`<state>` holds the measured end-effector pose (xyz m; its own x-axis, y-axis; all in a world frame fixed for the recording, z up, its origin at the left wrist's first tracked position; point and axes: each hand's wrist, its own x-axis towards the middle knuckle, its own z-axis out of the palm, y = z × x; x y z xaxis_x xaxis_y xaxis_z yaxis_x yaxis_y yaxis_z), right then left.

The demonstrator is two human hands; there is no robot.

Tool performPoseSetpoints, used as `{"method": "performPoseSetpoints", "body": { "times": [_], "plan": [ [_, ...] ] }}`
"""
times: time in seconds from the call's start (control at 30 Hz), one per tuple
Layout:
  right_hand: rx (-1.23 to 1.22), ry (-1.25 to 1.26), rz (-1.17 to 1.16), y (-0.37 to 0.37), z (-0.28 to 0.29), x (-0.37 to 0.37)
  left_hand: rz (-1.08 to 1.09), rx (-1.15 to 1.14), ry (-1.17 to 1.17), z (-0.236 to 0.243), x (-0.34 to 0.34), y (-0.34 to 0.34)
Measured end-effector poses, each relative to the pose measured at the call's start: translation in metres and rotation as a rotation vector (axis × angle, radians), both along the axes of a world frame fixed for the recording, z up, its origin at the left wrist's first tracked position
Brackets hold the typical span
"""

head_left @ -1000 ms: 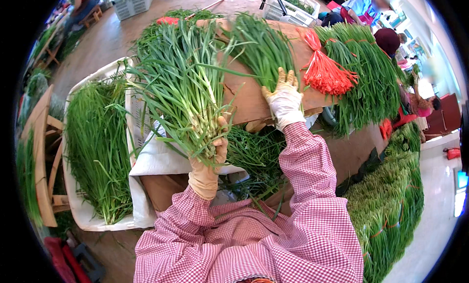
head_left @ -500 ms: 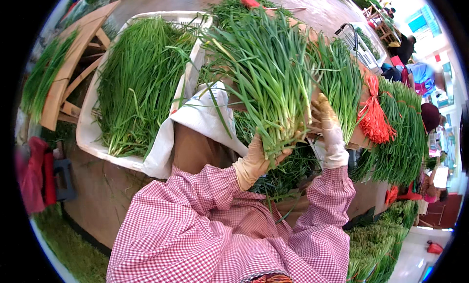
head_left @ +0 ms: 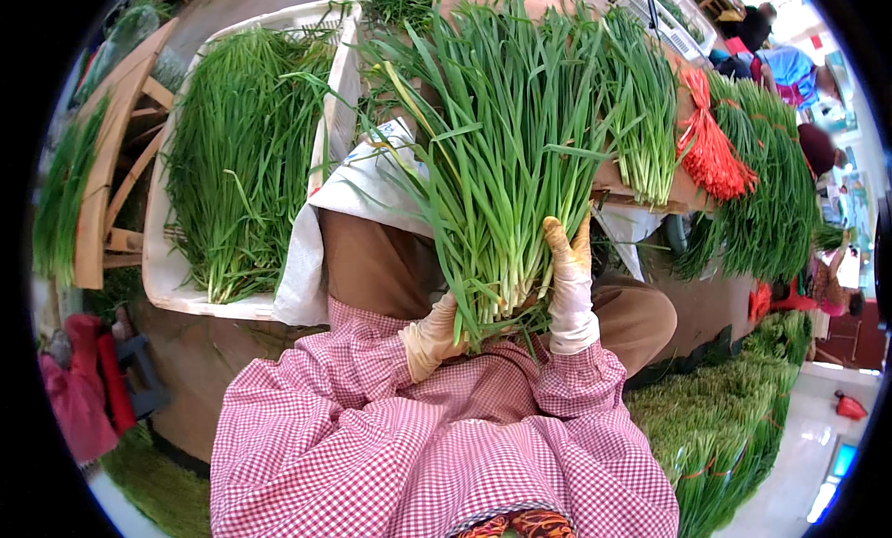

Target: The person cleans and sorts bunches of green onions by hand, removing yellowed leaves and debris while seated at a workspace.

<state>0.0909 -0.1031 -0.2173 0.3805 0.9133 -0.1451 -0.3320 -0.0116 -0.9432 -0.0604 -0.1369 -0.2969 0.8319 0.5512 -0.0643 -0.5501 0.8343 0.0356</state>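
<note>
A large loose bunch of garlic chives [head_left: 506, 185] stands nearly upright before me, leaf tips away and pale stem ends toward my lap. My left hand [head_left: 432, 338], in a cream glove, closes round the lower left of the stem ends; its fingers are mostly hidden by the bunch. My right hand [head_left: 569, 292], gloved with yellow-stained fingertips, grips the right side of the stems, thumb showing in front. A smaller bunch of chives [head_left: 646, 148] lies on the wooden board [head_left: 613, 180] just to the right, with red ties [head_left: 711, 152] beside it.
A white crate [head_left: 158, 287] full of chives stands at left, a white sack [head_left: 372, 190] against it. A wooden frame [head_left: 111, 157] is beyond. Tied bunches [head_left: 771, 185] pile up at right, more chives [head_left: 715, 417] at lower right. People [head_left: 790, 73] are in the background.
The bunch has come lower and closer to my body, more upright. My right hand has moved left and down onto its stems; my left hand has shifted down and left. The view has shifted too.
</note>
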Motion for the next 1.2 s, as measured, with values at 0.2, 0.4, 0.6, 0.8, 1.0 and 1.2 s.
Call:
{"method": "performPoseSetpoints", "body": {
  "times": [0.2, 0.4, 0.6, 0.8, 1.0, 1.2],
  "plan": [
    [-0.028, 0.097, -0.022, -0.014, -0.009, 0.009, 0.014, 0.185, 0.17, 0.014, -0.005, 0.0],
    [-0.178, 0.518, 0.285, -0.008, -0.033, 0.019, -0.122, 0.075, 0.14, 0.018, -0.016, 0.012],
    [-0.114, 0.672, 0.247, -0.009, -0.047, 0.023, -0.108, 0.309, 0.454, 0.035, -0.051, 0.04],
    [-0.135, 0.569, 0.254, -0.009, -0.045, 0.023, -0.059, 0.471, 0.655, 0.055, -0.072, 0.07],
    [-0.156, 0.554, 0.323, -0.007, -0.051, 0.035, 0.142, 0.259, 0.216, 0.051, -0.047, 0.098],
    [-0.111, 0.422, 0.374, 0.012, -0.032, 0.038, 0.153, 0.285, 0.575, 0.073, -0.024, 0.104]
  ]
}}
